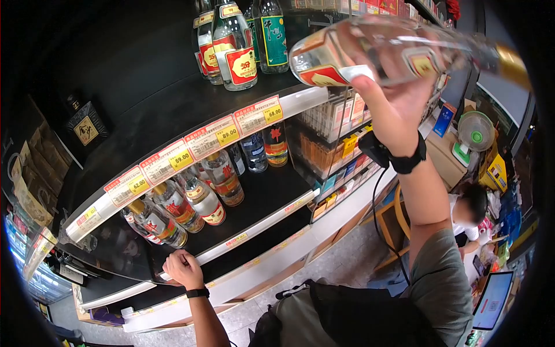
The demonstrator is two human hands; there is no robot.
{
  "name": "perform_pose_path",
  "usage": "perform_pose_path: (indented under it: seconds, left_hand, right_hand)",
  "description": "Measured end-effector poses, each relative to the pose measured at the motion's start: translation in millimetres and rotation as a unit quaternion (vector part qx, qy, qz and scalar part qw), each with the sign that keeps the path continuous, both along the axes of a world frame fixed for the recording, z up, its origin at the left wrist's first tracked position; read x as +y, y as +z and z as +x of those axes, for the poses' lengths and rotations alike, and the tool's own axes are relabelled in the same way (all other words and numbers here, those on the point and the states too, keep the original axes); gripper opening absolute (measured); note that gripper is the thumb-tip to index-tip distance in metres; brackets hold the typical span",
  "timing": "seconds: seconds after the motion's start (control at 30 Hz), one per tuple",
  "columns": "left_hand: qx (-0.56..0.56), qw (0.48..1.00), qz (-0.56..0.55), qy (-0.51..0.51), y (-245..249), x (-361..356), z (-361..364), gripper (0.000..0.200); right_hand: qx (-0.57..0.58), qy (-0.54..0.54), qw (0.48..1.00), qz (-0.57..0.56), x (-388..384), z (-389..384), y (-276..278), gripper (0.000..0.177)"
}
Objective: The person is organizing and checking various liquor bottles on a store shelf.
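My right hand (399, 107) is raised at the upper right, its fingers wrapped around a clear glass liquor bottle (381, 55). The bottle lies nearly sideways, its gold cap (512, 65) pointing right, and carries a red and white label. At the front edge of the lower shelf, my left hand (182, 269) is loosely curled, with no object visible in it. Nearest to it stand liquor bottles (167, 226) with gold caps. On the upper shelf are similar clear bottles (240, 61) with red labels and one green-labelled bottle (274, 43).
Price tags (173, 160) line the curved upper shelf edge (84, 226). A glass-fronted case of small packs (335, 156) adjoins the shelves. At right are a fan (476, 132), a monitor (492, 301) and a seated person (467, 214). A black cable (377, 214) hangs below my right wrist.
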State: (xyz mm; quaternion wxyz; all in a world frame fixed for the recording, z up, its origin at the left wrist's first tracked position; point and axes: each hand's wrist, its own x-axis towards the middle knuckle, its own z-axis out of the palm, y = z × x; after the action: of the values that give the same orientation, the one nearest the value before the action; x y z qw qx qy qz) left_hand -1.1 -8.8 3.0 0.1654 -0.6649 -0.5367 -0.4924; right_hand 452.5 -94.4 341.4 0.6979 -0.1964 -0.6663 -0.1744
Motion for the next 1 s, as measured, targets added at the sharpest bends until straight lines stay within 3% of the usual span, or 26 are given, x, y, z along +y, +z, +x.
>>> perform_pose_path:
  seconds: [0.07,0.1,0.2,0.3,0.77,0.93,0.97,1.0]
  left_hand:
    - [-0.005,1.000,0.003,-0.004,-1.6,2.6,2.4,0.009]
    - [-0.001,1.000,-0.001,-0.005,1.1,1.5,0.0,0.009]
    - [-0.002,1.000,0.004,-0.008,1.0,2.2,-1.5,0.008]
    - [-0.006,1.000,0.004,-0.010,-1.6,2.4,-1.9,0.007]
    - [-0.003,1.000,0.020,-0.014,-1.9,2.7,-2.1,0.007]
    - [-0.002,1.000,0.019,-0.016,-0.9,2.7,-2.2,0.008]
    - [-0.002,1.000,0.019,-0.016,0.4,1.8,-1.8,0.008]
    - [-0.002,1.000,0.019,-0.017,1.2,1.6,-1.4,0.008]
  right_hand:
    - [-0.021,0.074,0.996,-0.039,4.9,-1.9,6.0,0.106]
    - [0.059,0.166,0.984,-0.035,17.1,-20.1,5.0,0.101]
    - [-0.033,0.016,0.991,-0.131,35.6,1.5,27.3,0.085]
    - [-0.046,0.021,0.981,-0.187,56.6,10.3,29.5,0.078]
    - [-0.052,-0.109,0.965,-0.233,74.6,8.7,46.0,0.078]
    - [0.010,-0.122,0.926,-0.358,51.8,-16.5,55.1,0.073]
    - [0.009,-0.124,0.926,-0.357,63.7,-7.5,52.8,0.073]
    - [-0.040,-0.173,0.949,-0.260,86.9,10.5,47.1,0.083]
